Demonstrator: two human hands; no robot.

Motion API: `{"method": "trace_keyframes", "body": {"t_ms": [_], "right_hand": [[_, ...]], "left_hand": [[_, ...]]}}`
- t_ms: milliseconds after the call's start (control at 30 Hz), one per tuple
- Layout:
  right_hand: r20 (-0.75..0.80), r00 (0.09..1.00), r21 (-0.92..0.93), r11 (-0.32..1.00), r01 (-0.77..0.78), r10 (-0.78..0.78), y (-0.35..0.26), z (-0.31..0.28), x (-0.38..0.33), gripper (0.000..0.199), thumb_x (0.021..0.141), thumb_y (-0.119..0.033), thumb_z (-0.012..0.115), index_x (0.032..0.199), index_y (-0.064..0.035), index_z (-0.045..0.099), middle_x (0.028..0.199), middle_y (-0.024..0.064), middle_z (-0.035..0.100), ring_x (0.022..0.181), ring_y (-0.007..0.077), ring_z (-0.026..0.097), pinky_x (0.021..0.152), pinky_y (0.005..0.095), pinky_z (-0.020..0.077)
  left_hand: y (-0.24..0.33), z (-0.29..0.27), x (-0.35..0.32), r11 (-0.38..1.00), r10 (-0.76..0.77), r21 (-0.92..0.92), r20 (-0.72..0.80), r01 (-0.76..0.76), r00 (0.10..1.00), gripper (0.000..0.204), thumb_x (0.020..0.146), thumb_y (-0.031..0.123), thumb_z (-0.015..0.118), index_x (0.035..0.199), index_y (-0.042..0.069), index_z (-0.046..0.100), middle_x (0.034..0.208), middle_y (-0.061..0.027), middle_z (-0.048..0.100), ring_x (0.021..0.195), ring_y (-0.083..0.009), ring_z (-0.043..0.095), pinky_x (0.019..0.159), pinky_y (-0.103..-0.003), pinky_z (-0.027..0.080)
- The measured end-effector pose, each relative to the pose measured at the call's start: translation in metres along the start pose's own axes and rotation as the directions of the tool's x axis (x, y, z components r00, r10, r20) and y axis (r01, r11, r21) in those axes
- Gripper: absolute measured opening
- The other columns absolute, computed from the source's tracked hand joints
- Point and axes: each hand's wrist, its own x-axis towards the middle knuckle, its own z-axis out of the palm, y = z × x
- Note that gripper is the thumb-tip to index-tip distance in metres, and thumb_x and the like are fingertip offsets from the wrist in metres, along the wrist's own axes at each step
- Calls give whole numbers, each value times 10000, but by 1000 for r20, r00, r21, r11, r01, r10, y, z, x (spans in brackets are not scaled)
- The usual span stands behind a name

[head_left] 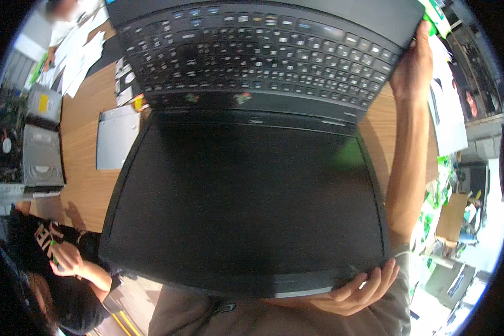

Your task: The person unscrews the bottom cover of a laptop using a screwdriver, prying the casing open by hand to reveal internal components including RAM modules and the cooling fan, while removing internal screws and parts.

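Observation:
A black laptop (241, 196) is opened wide in front of me. Its dark screen lies nearest my body, and the keyboard (263, 56) half is on the far side. My right hand (413, 70) grips the keyboard half by its right edge, with that arm reaching up along the right side of the screen. My left hand (367, 288) comes across my body, its fingers curled at the near right corner of the screen's rim. Part of the left hand and its forearm are hidden under the screen.
Beneath the laptop is a wooden table (84, 123). A flat silver panel (117, 140) and opened metal computer housings (42, 151) are on the left. A co-worker's hand (67, 259) holds something green at lower left. Papers (448, 117) lie at right, near cluttered shelves.

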Motion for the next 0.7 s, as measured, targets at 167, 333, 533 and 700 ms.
{"method": "trace_keyframes", "body": {"t_ms": [167,333,533,700], "right_hand": [[-105,993,-35,998,46,-50,7,-7,9,581,1075,-441,443,1428,19,462,1457,144,512,1339,248,476,1158,402,319],[-159,986,-49,998,33,-40,8,-8,13,584,1073,-438,449,1444,14,457,1484,137,496,1365,245,457,1178,396,296],[-144,988,-29,998,47,-50,10,-6,16,530,1083,-410,433,1414,0,488,1446,134,529,1309,258,511,1144,417,352],[-151,988,-79,997,22,-34,11,-9,19,543,1089,-418,403,1408,13,487,1426,145,543,1276,280,544,1104,433,409]], "left_hand": [[71,44,-27,971,91,-228,87,-69,992,478,988,355,473,1338,57,604,1371,-53,605,1248,-155,516,1065,-327,365],[143,92,-51,884,186,-457,145,-101,972,477,988,334,471,1345,42,592,1380,-66,596,1254,-160,517,1068,-327,368],[188,124,-73,830,221,-549,164,-97,961,477,987,308,468,1354,24,579,1391,-81,585,1260,-167,518,1072,-327,371],[205,136,-81,814,227,-572,157,-99,961,478,986,287,466,1361,9,567,1400,-93,577,1266,-173,519,1075,-326,373]]}}
